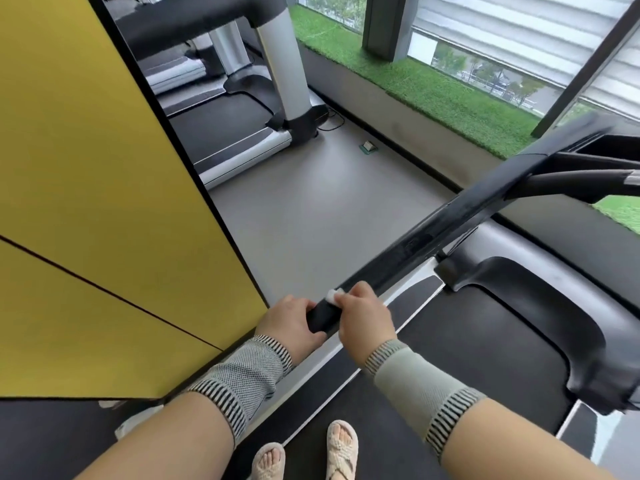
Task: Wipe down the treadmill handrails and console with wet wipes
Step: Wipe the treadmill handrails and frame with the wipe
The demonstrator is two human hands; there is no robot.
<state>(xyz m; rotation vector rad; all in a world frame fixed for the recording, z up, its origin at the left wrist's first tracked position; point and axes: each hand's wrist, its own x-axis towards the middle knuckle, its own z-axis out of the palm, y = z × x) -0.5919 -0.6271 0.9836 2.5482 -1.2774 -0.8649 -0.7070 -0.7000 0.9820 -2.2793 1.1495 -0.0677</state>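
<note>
Right hand (363, 317) pinches a folded wet wipe (333, 295) against the near end of the black handrail (450, 230); left hand (292, 322) wraps the rail's end cap, steadying it. Suggested technique — keep the wipe curled round the bar (underside too), stroke steadily toward the console (602, 147) — far right, apparently not yet reached.
</note>
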